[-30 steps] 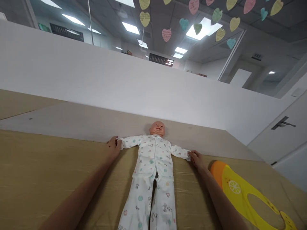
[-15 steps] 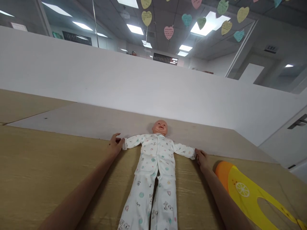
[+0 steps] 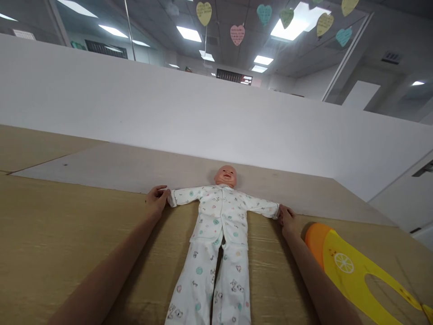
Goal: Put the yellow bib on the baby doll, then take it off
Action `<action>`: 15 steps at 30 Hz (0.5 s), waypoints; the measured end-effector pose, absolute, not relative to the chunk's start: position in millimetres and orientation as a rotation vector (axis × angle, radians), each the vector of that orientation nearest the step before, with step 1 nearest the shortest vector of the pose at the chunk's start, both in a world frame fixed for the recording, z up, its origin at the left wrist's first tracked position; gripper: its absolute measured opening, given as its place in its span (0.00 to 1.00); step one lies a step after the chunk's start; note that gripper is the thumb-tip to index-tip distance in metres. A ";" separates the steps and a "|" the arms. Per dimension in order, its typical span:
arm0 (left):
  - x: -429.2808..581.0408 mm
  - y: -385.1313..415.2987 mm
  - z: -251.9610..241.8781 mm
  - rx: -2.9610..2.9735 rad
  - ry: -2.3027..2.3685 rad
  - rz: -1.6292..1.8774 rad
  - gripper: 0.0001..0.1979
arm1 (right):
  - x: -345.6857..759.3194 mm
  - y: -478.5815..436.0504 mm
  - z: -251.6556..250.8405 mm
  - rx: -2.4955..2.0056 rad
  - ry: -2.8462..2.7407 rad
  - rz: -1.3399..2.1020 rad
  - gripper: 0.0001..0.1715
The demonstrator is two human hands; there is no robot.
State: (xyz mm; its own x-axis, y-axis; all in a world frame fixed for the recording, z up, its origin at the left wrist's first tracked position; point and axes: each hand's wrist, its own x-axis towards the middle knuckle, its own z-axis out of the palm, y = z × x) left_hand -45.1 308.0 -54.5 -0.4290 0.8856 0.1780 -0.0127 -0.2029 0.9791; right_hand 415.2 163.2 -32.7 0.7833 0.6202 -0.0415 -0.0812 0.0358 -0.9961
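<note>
A baby doll (image 3: 226,175) in white printed pyjamas (image 3: 218,225) lies on its back on a tan cloth-covered table (image 3: 61,234), arms spread wide, head away from me. My left hand (image 3: 156,199) grips the cuff of the doll's sleeve on the left. My right hand (image 3: 286,216) grips the cuff of the sleeve on the right. Both my arms reach forward along the doll's sides.
A yellow and orange silicone bib (image 3: 348,266) with a lemon print lies on the cloth at the right. A white partition wall (image 3: 169,113) runs behind the table. Paper hearts (image 3: 237,34) hang from the ceiling.
Both hands have drawn the sleeves further outward, so the doll's arms lie straighter. The view has shifted slightly.
</note>
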 end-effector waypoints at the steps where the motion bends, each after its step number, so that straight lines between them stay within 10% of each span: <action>1: -45.4 308.3 -55.0 1.065 1.370 1.707 0.23 | 415.9 163.8 -33.6 -1.440 -0.466 0.570 0.20; 15: -40.6 289.5 -35.6 1.047 1.287 1.555 0.24 | 414.1 154.5 -33.0 -1.745 -0.828 0.488 0.24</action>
State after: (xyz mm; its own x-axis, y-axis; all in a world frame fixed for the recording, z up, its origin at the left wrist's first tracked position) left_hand -40.6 289.5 -35.6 -0.2973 0.9508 0.0867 -0.0922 -0.1190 0.9886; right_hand 414.1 154.5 -33.0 0.6719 0.7367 0.0767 0.2894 -0.1658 -0.9427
